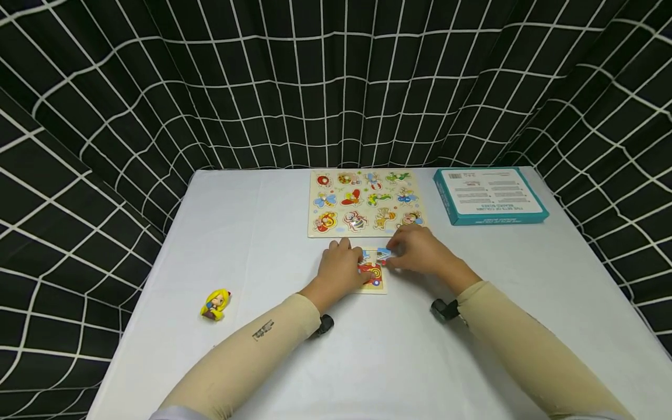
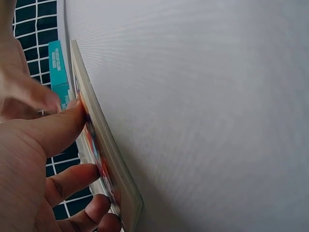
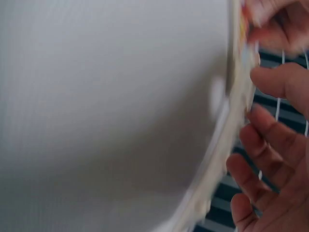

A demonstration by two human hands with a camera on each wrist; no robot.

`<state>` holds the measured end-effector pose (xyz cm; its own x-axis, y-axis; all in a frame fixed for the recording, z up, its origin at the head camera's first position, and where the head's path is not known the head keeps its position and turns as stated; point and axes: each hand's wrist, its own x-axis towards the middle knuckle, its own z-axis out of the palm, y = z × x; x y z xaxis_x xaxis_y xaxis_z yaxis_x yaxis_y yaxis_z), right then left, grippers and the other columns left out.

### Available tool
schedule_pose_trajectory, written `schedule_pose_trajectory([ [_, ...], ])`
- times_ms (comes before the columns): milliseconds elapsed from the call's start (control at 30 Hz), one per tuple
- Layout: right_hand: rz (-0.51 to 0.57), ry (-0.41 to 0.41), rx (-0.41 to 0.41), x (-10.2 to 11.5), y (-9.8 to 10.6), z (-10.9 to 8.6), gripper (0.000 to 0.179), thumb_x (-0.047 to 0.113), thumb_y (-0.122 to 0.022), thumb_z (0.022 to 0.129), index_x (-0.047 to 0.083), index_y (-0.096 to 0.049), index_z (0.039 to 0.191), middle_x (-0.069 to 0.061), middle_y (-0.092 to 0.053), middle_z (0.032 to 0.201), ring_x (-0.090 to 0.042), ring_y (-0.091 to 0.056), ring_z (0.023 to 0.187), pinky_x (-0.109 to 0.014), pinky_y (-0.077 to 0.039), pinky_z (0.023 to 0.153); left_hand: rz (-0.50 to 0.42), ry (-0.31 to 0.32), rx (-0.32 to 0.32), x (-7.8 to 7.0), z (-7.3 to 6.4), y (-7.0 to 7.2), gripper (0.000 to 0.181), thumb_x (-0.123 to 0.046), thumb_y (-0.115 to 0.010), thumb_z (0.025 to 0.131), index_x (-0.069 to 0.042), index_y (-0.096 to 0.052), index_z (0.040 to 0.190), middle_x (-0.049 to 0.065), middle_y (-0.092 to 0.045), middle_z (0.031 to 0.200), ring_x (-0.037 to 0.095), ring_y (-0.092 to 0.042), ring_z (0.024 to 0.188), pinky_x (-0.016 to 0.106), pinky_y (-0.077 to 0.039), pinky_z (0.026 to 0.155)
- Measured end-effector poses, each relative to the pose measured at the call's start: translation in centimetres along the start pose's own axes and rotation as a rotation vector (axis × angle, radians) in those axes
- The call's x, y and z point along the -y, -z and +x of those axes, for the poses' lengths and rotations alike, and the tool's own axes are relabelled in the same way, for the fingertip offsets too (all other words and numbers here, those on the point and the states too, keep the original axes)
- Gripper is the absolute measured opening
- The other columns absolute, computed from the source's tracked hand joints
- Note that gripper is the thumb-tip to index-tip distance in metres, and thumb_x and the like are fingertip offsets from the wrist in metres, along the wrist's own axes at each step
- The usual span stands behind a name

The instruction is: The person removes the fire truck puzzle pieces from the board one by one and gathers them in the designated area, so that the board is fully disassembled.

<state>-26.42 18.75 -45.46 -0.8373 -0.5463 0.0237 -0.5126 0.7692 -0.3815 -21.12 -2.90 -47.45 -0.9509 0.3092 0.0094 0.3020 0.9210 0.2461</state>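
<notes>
small square pale-wooden puzzle tray with a red picture (image 1: 379,290), lying on the white-covered table (image 1: 252,233) just before a large wooden board of cartoon creatures (image 1: 338,235), likely light, stiff and smooth, best gripped by its bare rim. touched on its face by the left hand (image 1: 338,268), with loosely bent fingers spread from the thumb; at its upper right, a thin blue-printed puzzle piece (image 1: 384,254) pinched in the right hand (image 1: 420,252), probably slippery, best held by opposite edges. counted: one tray, one held piece, one board with twelve creatures, one teal-and-white box (image 1: 490,195), one yellow-haired figurine (image 1: 216,304).

Board (image 1: 338,207) ahead, box (image 1: 492,195) right, leftward room
</notes>
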Motion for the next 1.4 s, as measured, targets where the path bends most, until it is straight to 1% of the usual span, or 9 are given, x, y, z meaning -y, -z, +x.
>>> schedule_pose_trajectory([
  [100, 0.026, -0.033, 0.022, -2.8, 1.9, -1.6, 0.024, 0.029, -0.086, 0.072, 0.015, -0.076, 0.090, 0.005, -0.066, 0.091, -0.019, -0.056, 0.091, -0.042, -0.042, 0.082, -0.019, 0.006, 0.004, 0.0, -0.1, 0.0, 0.048, -0.059, -0.073, 0.080, -0.016, -0.069, 0.102, 0.003, -0.049, 0.096, 0.023, -0.045, 0.088, 0.035, -0.039, 0.072],
  [333, 0.045, -0.216, 0.093, -9.2, 4.6, -5.3, 0.027, 0.027, -0.085, 0.077, 0.012, -0.077, 0.099, 0.001, -0.066, 0.094, -0.022, -0.056, 0.087, -0.040, -0.046, 0.078, -0.066, 0.002, 0.006, 0.0, -0.1, -0.2, 0.047, -0.056, -0.075, 0.080, -0.015, -0.069, 0.101, 0.003, -0.048, 0.095, 0.023, -0.044, 0.088, 0.035, -0.037, 0.072],
  [567, 0.042, -0.214, 0.111, -11.1, 4.4, -5.9, 0.030, 0.025, -0.082, 0.080, 0.013, -0.076, 0.107, 0.001, -0.066, 0.098, -0.021, -0.054, 0.089, -0.041, -0.044, 0.080, -0.107, -0.028, 0.005, 0.4, -0.2, -0.3, 0.045, -0.052, -0.075, 0.081, -0.013, -0.068, 0.103, 0.004, -0.047, 0.097, 0.023, -0.043, 0.088, 0.035, -0.038, 0.075],
  [667, 0.052, -0.218, 0.123, -10.6, 4.6, -5.5, 0.035, 0.028, -0.083, 0.080, 0.013, -0.075, 0.111, 0.002, -0.065, 0.099, -0.021, -0.053, 0.088, -0.040, -0.044, 0.078, -0.140, -0.037, 0.015, 0.9, -0.4, -0.2, 0.045, -0.047, -0.076, 0.081, -0.010, -0.065, 0.104, 0.004, -0.046, 0.096, 0.021, -0.042, 0.088, 0.033, -0.039, 0.077],
  [767, 0.073, -0.204, 0.119, -8.8, 4.5, -4.5, 0.034, 0.027, -0.083, 0.080, 0.011, -0.075, 0.109, 0.001, -0.066, 0.100, -0.020, -0.055, 0.087, -0.039, -0.045, 0.075, -0.169, -0.009, 0.018, 1.4, -0.7, -0.1, 0.046, -0.044, -0.076, 0.081, -0.007, -0.063, 0.105, 0.004, -0.045, 0.096, 0.021, -0.042, 0.088, 0.033, -0.039, 0.078],
  [933, 0.038, -0.038, 0.119, -3.2, 2.5, -1.1, 0.013, 0.021, -0.080, 0.083, 0.013, -0.077, 0.093, 0.005, -0.066, 0.089, -0.013, -0.058, 0.079, -0.034, -0.049, 0.072, -0.188, 0.059, 0.001, 2.0, -1.1, 0.2, 0.042, -0.041, -0.076, 0.083, -0.008, -0.064, 0.105, 0.005, -0.045, 0.095, 0.022, -0.043, 0.086, 0.033, -0.040, 0.075],
  [1067, 0.007, 0.076, 0.149, 1.2, 0.4, 1.6, 0.012, 0.023, -0.078, 0.085, 0.013, -0.077, 0.092, 0.007, -0.065, 0.085, -0.011, -0.059, 0.079, -0.033, -0.050, 0.075, -0.161, 0.061, 0.013, 2.3, -1.2, 0.5, 0.039, -0.043, -0.075, 0.083, -0.010, -0.067, 0.103, 0.004, -0.044, 0.093, 0.022, -0.043, 0.084, 0.033, -0.039, 0.071],
  [1200, -0.045, 0.064, 0.169, 3.3, -0.9, 3.3, 0.009, 0.022, -0.077, 0.086, 0.013, -0.078, 0.090, 0.007, -0.065, 0.082, -0.010, -0.058, 0.077, -0.032, -0.050, 0.073, -0.124, 0.064, 0.021, 2.4, -1.1, 0.7, 0.037, -0.046, -0.074, 0.084, -0.013, -0.068, 0.101, 0.004, -0.045, 0.094, 0.022, -0.045, 0.083, 0.033, -0.040, 0.069],
  [1400, -0.086, 0.047, 0.173, 3.8, -1.3, 4.0, 0.006, 0.021, -0.076, 0.084, 0.017, -0.075, 0.080, 0.008, -0.062, 0.076, -0.012, -0.055, 0.072, -0.032, -0.049, 0.071, -0.078, 0.071, 0.028, 2.2, -0.7, 0.7, 0.035, -0.047, -0.072, 0.086, -0.015, -0.067, 0.097, 0.005, -0.047, 0.094, 0.022, -0.047, 0.083, 0.034, -0.041, 0.067],
])
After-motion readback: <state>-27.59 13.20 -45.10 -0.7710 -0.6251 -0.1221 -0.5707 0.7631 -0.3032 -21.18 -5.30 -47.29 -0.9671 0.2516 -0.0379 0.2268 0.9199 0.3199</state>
